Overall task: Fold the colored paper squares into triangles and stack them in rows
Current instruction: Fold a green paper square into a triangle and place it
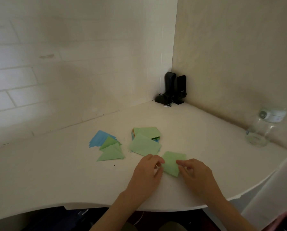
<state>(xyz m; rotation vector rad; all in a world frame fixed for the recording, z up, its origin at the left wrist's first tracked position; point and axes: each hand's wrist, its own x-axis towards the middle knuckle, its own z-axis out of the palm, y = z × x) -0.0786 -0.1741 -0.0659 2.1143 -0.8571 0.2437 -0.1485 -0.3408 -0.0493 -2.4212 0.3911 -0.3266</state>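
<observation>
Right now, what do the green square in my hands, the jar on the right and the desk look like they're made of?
Green square: thin matte paper, flat with crisp edges, pinched by the left hand and the right hand.
Jar: clear glass or hard plastic, hard to tell; the wall shows through it, and the lid is white.
Desk: smooth off-white surface with a soft sheen, probably laminate or solid surfacing.

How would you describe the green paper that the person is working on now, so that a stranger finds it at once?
On the white corner counter, look at the near edge, where the two hands meet. Between the left hand and the right hand lies one green sheet. Unlike the loose green sheet behind it, both hands hold it.
</observation>
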